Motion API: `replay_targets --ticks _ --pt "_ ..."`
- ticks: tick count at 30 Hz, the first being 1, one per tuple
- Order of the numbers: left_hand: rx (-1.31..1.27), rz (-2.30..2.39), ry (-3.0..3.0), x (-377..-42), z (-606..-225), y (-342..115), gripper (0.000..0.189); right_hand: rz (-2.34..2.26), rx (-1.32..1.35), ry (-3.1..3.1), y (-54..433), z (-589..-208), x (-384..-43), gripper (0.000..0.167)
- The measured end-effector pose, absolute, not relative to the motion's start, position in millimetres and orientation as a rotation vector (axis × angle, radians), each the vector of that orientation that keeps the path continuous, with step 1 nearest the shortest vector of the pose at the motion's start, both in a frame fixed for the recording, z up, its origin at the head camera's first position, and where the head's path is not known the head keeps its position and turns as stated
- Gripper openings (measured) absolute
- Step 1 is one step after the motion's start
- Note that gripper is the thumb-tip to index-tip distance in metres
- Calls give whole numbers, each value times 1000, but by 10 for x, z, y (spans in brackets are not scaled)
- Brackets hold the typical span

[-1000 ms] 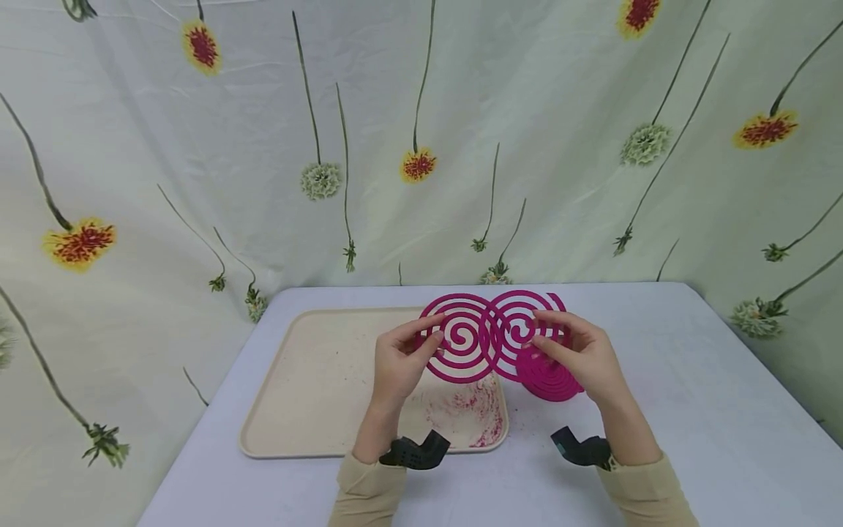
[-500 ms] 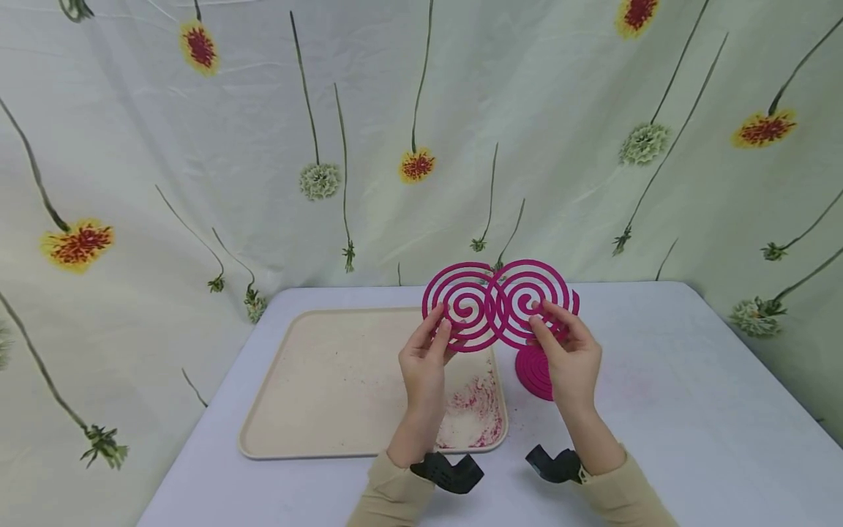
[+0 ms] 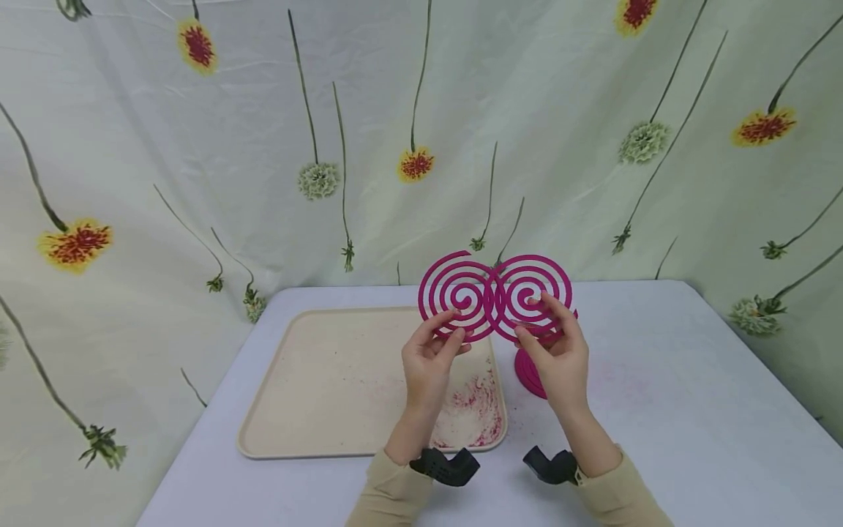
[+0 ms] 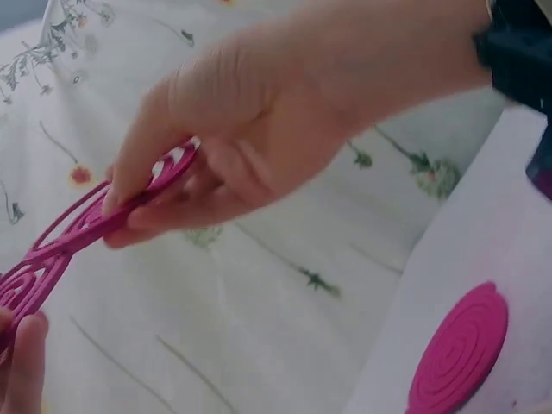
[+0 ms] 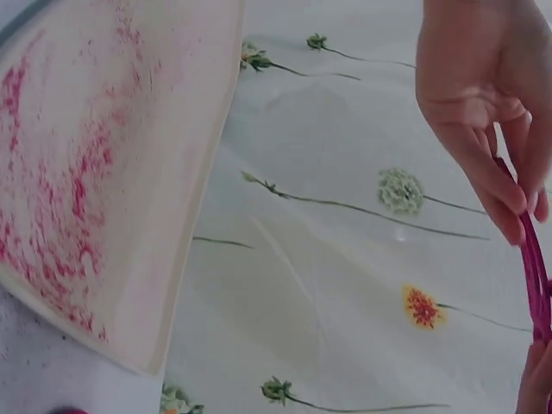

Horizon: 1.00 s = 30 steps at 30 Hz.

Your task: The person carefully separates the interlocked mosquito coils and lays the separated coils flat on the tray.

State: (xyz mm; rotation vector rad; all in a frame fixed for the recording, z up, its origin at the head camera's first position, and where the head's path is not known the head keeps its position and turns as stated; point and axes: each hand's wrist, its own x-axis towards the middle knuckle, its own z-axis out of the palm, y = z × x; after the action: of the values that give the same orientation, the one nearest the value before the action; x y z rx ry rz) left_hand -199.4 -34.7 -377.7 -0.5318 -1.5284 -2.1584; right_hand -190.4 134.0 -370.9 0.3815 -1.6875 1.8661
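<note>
Through the head view I see a thin magenta spiral (image 3: 465,301) and a matching spiral (image 3: 527,296), raised above the table (image 3: 639,424), faces toward me, gaps between their coils, adjoining edges overlapping.

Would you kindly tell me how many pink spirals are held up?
2: one spiral in the left hand, an overlapping spiral in the right hand; the disc below isn't counted.
</note>
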Motion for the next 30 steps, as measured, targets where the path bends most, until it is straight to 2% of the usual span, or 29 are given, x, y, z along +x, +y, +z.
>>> replay_targets --ticks 4,7,11,18,30 --pt "-738 -2058 -1690 -2052 -3748 -550 43 1863 386 -1861 1484 -3642 -1918 71" --pt "-818 -2031 -1794 -2073 -3714 -709 49 1816 455 -1948 1605 -3608 -1925 60" --pt "-814 -1979 -1889 -2081 -3682 -881 38 1734 551 -1990 1741 -3568 -1918 40" --pt "-898 -2007 -1953 -2062 -3653 -1022 40 1712 626 -2112 1872 -3514 -1875 46" --pt "-782 -2035 -1878 -2032 -3634 -840 39 1767 570 -2113 1818 -3545 -1885 37"
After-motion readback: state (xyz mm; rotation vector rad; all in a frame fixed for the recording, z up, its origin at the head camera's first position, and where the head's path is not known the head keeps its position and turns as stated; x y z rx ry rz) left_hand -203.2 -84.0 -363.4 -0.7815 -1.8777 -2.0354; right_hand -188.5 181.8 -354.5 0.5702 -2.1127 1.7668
